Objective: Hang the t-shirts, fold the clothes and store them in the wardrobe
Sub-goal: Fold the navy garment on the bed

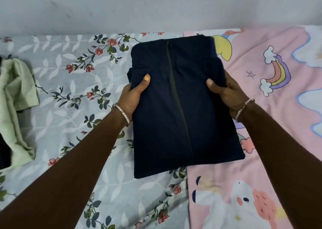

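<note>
Head view: a folded navy garment [183,115] sits in the middle of the frame, a neat rectangle with a dark zip line [176,96] running down its front from the top edge to the bottom. It is over the bed, straddling the line where the floral sheet [69,72] meets the pink cartoon blanket [261,141]. Whether it rests on the bed or is lifted clear cannot be told.

The left grip [134,96], a bare hand, clasps the garment's left edge in its upper half. Its thumb [145,82] is pressed flat on top of the cloth and the fingers are tucked out of sight underneath. The right grip [224,91] takes the opposite edge at about the same height in the same way, with its thumb [211,84] on top and its fingers hidden below. Both are closed around the folded layers, pinching them between thumb and fingers. Each wrist wears a beaded bracelet [122,113].

A crumpled pale green garment [17,98] lies on the floral sheet at the far left, well apart from the navy one. A plain grey wall [156,7] stands behind the bed.
</note>
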